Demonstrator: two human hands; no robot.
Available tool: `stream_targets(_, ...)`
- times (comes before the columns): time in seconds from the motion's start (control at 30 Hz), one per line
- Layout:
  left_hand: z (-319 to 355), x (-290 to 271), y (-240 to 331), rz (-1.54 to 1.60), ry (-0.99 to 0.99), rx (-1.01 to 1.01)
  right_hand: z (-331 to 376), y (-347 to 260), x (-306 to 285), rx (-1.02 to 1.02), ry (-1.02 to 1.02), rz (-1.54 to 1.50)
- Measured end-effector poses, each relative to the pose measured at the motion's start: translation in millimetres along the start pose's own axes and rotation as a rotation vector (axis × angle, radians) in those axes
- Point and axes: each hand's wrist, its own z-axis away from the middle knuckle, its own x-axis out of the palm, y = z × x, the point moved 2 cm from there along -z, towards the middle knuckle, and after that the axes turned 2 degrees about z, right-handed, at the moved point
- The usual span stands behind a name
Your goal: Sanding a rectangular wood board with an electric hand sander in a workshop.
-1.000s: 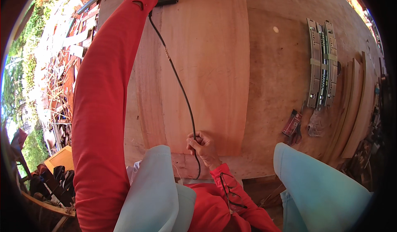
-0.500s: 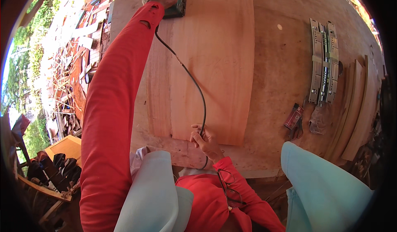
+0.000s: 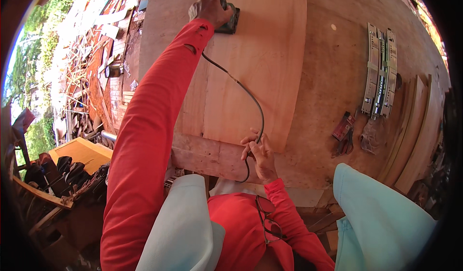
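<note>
My left hand (image 3: 208, 8) reaches far out in a red sleeve and grips a dark power sander (image 3: 228, 21) that rests on a pale wooden panel (image 3: 255, 68) lying on the workbench (image 3: 328, 68). A black cord (image 3: 243, 90) runs from the sander back across the panel. Near the bench's front edge, my right hand (image 3: 260, 150) pinches that cord and rests on the wood.
At the right of the bench lie metal drawer slides (image 3: 380, 70), a small red-handled tool (image 3: 343, 128) and curved wooden strips (image 3: 415, 126). Scrap timber is piled on the ground at the left (image 3: 91, 78). A yellow board (image 3: 79, 152) and dark tools lie lower left.
My left hand has drawn the sander nearer along the panel, so it now shows fully. The cord has bowed more to the right. My right hand keeps hold of the cord.
</note>
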Motion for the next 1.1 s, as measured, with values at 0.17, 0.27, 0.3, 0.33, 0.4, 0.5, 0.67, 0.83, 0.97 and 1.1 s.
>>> stream_targets(0.17, 26.9, -4.4, 3.0, -0.017, -0.020, -0.030, 14.4, -0.8, -7.9, -0.055, -0.166, 0.101)
stream_targets(0.27, 26.5, -6.2, -13.6, -0.033, 0.038, -0.126, 30.5, 4.0, -16.0, -0.003, -0.188, 0.141)
stream_targets(0.3, 25.4, -5.9, -18.3, -0.035, 0.035, -0.115, 33.8, 7.8, -18.5, 0.004, -0.198, 0.122)
stream_targets(0.33, 23.5, -5.6, -23.7, -0.055, 0.049, -0.176, 36.0, 8.8, -21.5, -0.001, -0.192, 0.113)
stream_targets(0.4, 19.0, -5.3, -34.2, -0.084, 0.055, -0.231, 41.4, 12.2, -22.0, 0.037, -0.201, 0.115)
stream_targets(0.5, 19.1, -7.9, -38.0, -0.057, 0.072, -0.275, 46.1, 14.0, -16.1, 0.016, -0.219, 0.086)
stream_targets(0.67, 51.4, -1.4, 7.9, -0.031, 0.058, -0.149, 42.9, 16.7, -12.6, 0.084, -0.213, 0.081)
stream_targets(0.83, 83.4, -8.7, 3.0, -0.019, 0.001, -0.103, 47.4, 12.3, -3.2, 0.106, -0.208, 0.081)
stream_targets(0.97, 81.3, -12.6, -24.8, -0.021, 0.034, -0.176, 53.8, 21.7, -8.8, 0.142, -0.270, 0.114)
stream_targets(1.1, 59.9, -13.3, -43.3, -0.052, 0.086, -0.272, 62.7, 31.9, -10.2, 0.202, -0.293, 0.162)
